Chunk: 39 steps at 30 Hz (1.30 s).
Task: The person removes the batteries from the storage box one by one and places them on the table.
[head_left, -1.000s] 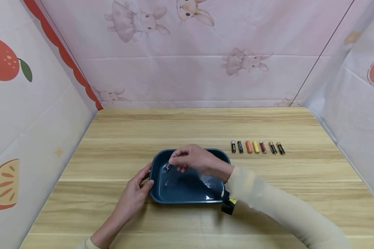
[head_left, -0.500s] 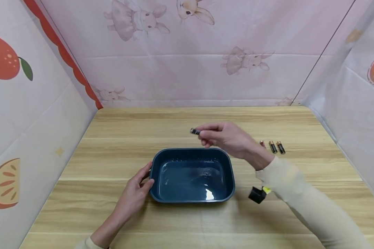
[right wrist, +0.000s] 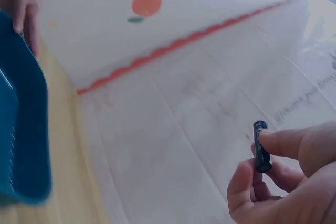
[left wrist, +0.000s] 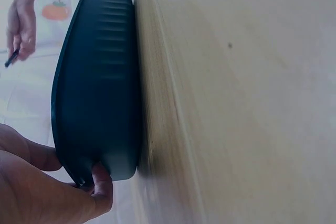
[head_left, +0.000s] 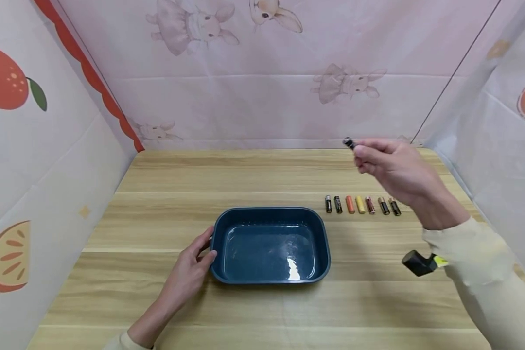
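Observation:
My left hand (head_left: 189,270) grips the left end of a dark blue rectangular tub (head_left: 270,211) with rounded corners. Thumb and fingers pinch its rim in the left wrist view. No object shows inside the tub. High above the table's back right, my right hand (head_left: 398,167) pinches a small black battery (head_left: 348,143) between thumb and fingers. The right wrist view shows this battery (right wrist: 262,148) whole, nearly upright in that picture. Several batteries lie in a row below that hand, among them an orange battery (head_left: 350,204) and a yellow battery (head_left: 360,204).
The wooden table (head_left: 262,316) has printed cloth walls behind it and on both sides. The back cloth (head_left: 253,112) shows pale rabbits. The battery row lies right of the tub's far right corner. A black wrist camera (head_left: 417,263) hangs below the right sleeve.
My right hand has lifted the black battery out of the tub and carried it up, back and right, past the battery row. My left hand still holds the tub in place.

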Motion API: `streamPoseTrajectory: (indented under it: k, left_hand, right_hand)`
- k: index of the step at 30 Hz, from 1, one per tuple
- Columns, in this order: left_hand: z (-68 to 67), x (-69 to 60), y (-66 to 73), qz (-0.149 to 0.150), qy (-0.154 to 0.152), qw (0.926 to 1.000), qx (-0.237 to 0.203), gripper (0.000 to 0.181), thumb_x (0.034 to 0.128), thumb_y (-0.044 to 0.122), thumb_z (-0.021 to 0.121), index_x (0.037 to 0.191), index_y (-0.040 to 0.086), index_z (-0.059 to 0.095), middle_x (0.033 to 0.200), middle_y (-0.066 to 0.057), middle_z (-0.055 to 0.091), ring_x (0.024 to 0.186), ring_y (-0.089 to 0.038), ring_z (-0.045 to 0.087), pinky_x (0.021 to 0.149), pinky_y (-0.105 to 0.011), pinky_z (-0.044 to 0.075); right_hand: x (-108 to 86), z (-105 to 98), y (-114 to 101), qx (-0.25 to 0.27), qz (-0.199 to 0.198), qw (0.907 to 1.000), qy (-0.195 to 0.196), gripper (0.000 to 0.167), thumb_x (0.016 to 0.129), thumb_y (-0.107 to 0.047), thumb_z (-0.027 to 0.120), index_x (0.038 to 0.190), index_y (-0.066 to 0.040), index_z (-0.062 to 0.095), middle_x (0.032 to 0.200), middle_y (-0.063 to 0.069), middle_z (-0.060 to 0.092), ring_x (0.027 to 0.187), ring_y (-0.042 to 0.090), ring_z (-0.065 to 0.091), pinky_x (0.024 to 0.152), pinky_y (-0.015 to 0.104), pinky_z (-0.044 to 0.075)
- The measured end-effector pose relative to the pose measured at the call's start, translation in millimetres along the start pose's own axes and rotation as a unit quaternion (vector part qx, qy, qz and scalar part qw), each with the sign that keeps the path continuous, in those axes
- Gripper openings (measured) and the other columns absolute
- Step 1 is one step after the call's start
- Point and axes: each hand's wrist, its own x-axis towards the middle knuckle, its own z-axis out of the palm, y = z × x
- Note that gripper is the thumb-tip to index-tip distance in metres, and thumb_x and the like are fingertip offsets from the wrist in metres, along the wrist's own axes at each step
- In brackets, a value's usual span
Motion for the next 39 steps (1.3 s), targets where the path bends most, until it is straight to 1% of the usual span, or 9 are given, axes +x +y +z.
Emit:
streamPoseTrajectory:
  k: [4, 9, 16, 19, 23, 28, 32, 36, 39]
  left_hand:
    - [0.3, 0.7, -0.4, 0.001, 0.0, 1.0, -0.001, 0.058, 0.1081, 0.002, 0.05, 0.163, 0.006, 0.03, 0.165, -0.013, 0.033, 0.148, -0.035, 0.038, 0.114, -0.043, 0.04]
    - [0.8, 0.6, 0.0, -0.001, 0.001, 1.0, -0.001, 0.058, 0.1082, 0.002, 0.049, 0.163, 0.006, 0.029, 0.165, -0.014, 0.033, 0.148, -0.036, 0.038, 0.114, -0.043, 0.04]
    - [1.0, 0.4, 0.5, 0.001, 0.001, 1.0, -0.003, 0.058, 0.1083, 0.003, 0.05, 0.163, 0.007, 0.03, 0.165, -0.014, 0.033, 0.148, -0.036, 0.038, 0.113, -0.043, 0.04]
    - [0.9, 0.8, 0.6, 0.0, 0.0, 1.0, -0.001, 0.058, 0.1084, 0.003, 0.05, 0.163, 0.008, 0.029, 0.166, -0.013, 0.033, 0.148, -0.036, 0.038, 0.113, -0.043, 0.04]
    - [0.9, 1.2, 0.8, -0.003, 0.0, 1.0, 0.003, 0.059, 0.1084, 0.004, 0.05, 0.163, 0.008, 0.029, 0.166, -0.013, 0.032, 0.148, -0.036, 0.037, 0.114, -0.043, 0.039]
    - [1.3, 1.1, 0.8, -0.003, 0.002, 0.9999, 0.01, 0.058, 0.1085, 0.004, 0.05, 0.163, 0.007, 0.029, 0.166, -0.014, 0.032, 0.148, -0.037, 0.038, 0.114, -0.044, 0.039]
    - [1.9, 1.2, 0.1, -0.002, 0.003, 0.9999, 0.01, 0.058, 0.1084, 0.003, 0.05, 0.163, 0.007, 0.03, 0.166, -0.014, 0.033, 0.147, -0.036, 0.038, 0.114, -0.045, 0.039]
    - [2.5, 1.7, -1.5, 0.002, 0.002, 1.0, 0.008, 0.058, 0.1083, 0.003, 0.05, 0.163, 0.006, 0.029, 0.165, -0.014, 0.033, 0.147, -0.036, 0.039, 0.114, -0.045, 0.04]
    - [2.6, 2.3, -2.2, 0.003, 0.002, 0.9999, 0.009, 0.058, 0.1083, 0.003, 0.05, 0.163, 0.006, 0.029, 0.165, -0.014, 0.033, 0.147, -0.036, 0.039, 0.114, -0.045, 0.04]
  right_hand:
    - [-6.4, -29, -6, 0.009, -0.015, 0.9984, 0.054, 0.011, 0.1, -0.002, 0.065, 0.102, 0.001, 0.076, 0.091, 0.006, 0.069, 0.08, 0.015, 0.064, 0.068, 0.023, 0.058]
    - [-14.1, -65, -3, -0.026, -0.01, 0.9925, 0.119, 0.012, 0.099, -0.004, 0.067, 0.095, -0.001, 0.077, 0.087, 0.006, 0.071, 0.076, 0.013, 0.066, 0.066, 0.021, 0.059]
    - [-28.0, -109, 16, -0.067, 0.024, 0.9802, 0.185, 0.016, 0.099, -0.009, 0.07, 0.086, -0.01, 0.08, 0.084, -0.002, 0.07, 0.072, 0.009, 0.065, 0.063, 0.018, 0.059]
    - [-34.4, -123, 26, -0.136, 0.065, 0.9618, 0.228, 0.017, 0.098, -0.021, 0.072, 0.084, -0.021, 0.081, 0.091, -0.011, 0.066, 0.075, 0.006, 0.061, 0.063, 0.016, 0.057]
    - [-41.1, -142, 43, -0.224, 0.129, 0.929, 0.265, 0.017, 0.097, -0.035, 0.073, 0.081, -0.036, 0.077, 0.093, -0.018, 0.06, 0.075, 0.004, 0.057, 0.063, 0.015, 0.055]
    - [-46.8, -166, 73, -0.268, 0.189, 0.9073, 0.264, 0.024, 0.099, -0.04, 0.069, 0.076, -0.044, 0.072, 0.081, -0.016, 0.062, 0.069, 0.005, 0.057, 0.062, 0.021, 0.053]
    - [-52.1, -178, 95, -0.328, 0.214, 0.8829, 0.259, 0.021, 0.1, -0.044, 0.066, 0.095, -0.027, 0.077, 0.078, -0.009, 0.063, 0.071, 0.01, 0.055, 0.062, 0.027, 0.049]
    - [-54.8, -182, 112, -0.388, 0.217, 0.8569, 0.262, 0.056, 0.101, -0.045, 0.064, 0.122, 0.006, 0.071, 0.076, -0.003, 0.067, 0.073, 0.012, 0.055, 0.058, 0.027, 0.048]
    - [-54.8, -181, 120, -0.42, 0.206, 0.8428, 0.267, 0.06, 0.101, -0.042, 0.064, 0.127, 0.012, 0.066, 0.079, -0.002, 0.07, 0.071, 0.01, 0.056, 0.056, 0.027, 0.048]
